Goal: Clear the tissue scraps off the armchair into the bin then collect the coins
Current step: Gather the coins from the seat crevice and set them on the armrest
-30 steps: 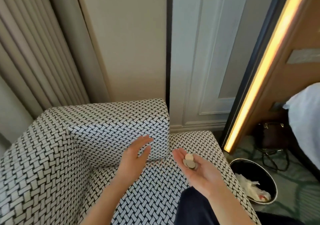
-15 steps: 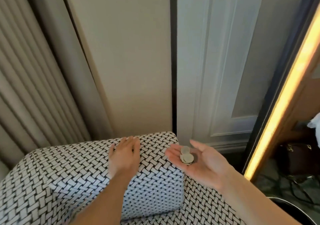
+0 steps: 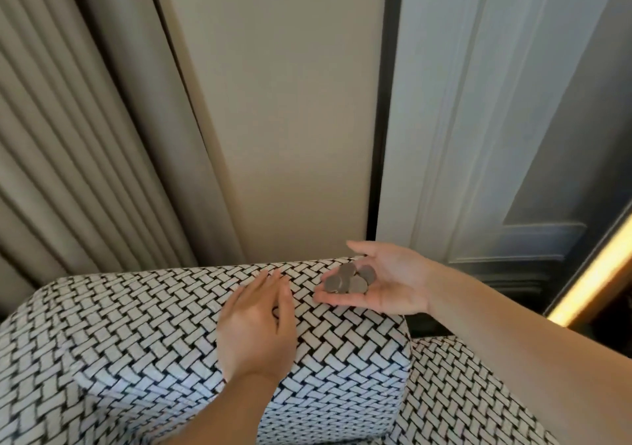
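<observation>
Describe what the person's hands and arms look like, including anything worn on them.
Both arms are bare. The left hand and left forearm show no glove, ring, watch or sleeve. The right hand and right forearm are the same, and neither wrist has a bracelet or strap. No sleeve edge comes into view.

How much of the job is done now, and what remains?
Done, it seems: no tissue scraps show on the visible part of the armchair, though the bin is out of view. In hand: the right hand carries several coins on its open palm, while the left hand lies flat on the chair's top. Left: perhaps one more coin under the left hand; I cannot tell.
</observation>
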### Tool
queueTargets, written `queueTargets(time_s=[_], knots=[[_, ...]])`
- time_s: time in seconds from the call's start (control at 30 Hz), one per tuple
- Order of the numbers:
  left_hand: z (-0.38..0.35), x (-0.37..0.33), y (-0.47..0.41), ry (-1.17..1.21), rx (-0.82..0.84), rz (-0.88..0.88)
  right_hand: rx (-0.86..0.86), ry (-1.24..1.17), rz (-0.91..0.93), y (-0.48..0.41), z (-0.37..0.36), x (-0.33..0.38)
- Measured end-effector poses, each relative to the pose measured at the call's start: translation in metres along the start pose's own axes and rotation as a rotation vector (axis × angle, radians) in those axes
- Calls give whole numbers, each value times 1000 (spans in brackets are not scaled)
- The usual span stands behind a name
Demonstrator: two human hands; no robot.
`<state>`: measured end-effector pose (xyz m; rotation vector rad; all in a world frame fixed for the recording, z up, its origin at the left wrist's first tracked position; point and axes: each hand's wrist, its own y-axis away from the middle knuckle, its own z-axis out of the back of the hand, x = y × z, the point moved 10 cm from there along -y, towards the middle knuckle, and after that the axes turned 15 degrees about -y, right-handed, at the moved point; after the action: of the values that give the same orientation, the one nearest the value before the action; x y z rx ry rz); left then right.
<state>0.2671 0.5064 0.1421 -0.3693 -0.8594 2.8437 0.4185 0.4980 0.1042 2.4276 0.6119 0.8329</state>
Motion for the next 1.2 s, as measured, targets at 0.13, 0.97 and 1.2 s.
queueTargets(time_s=[0.13,0.97,1.2], knots=[[0,-1,1,25,-33,-18,27,110,-50,-4,-7,12],[2,1,2,29,-37,-16,-141,568,-34,1,-5,29],[0,1,3,38,-22,-17,-150,656,-62,5,-8,31]])
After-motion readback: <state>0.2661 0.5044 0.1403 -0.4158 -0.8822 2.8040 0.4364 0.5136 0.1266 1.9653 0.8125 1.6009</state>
